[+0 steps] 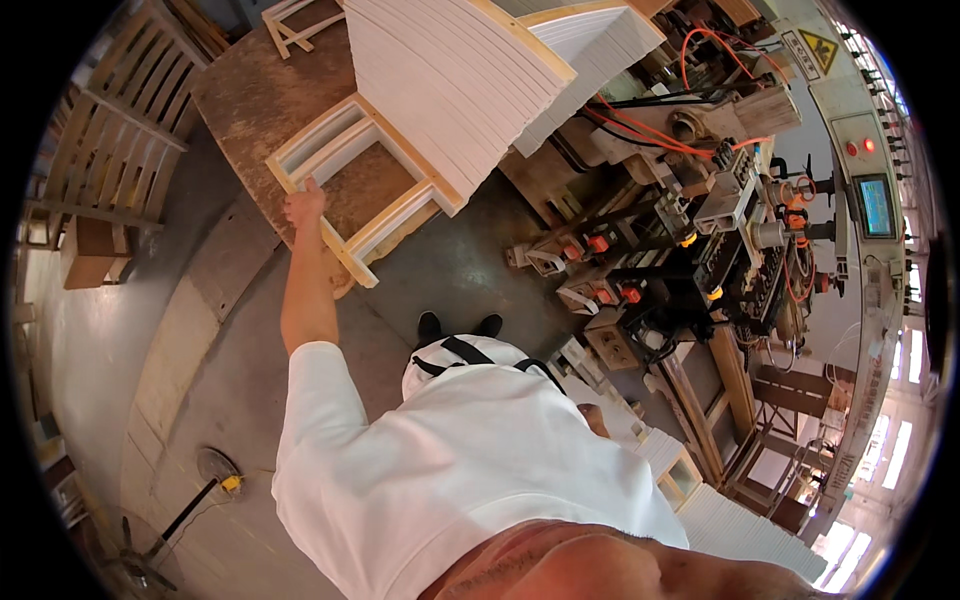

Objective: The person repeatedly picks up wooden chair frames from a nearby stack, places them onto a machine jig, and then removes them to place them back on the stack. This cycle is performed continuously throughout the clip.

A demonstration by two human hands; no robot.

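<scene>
Close in: white shirt (450, 450) fills lower view, black shoes (460, 325) on grey floor (440, 260). Right hand (594, 418) mostly hidden behind torso near frame stack (670, 455); open or closed, cannot tell. Left arm stretched out, left hand (304, 205) closed on near rail of white wood frame (352, 190), which lies flat on round table (260, 90), tall pile of white panels (450, 80) just beside. Step seems: taking hold of frame. Next move calls for firm grip, clean lift clear of pile. Beyond right: drilling machine (700, 230), screen (875, 205).
</scene>
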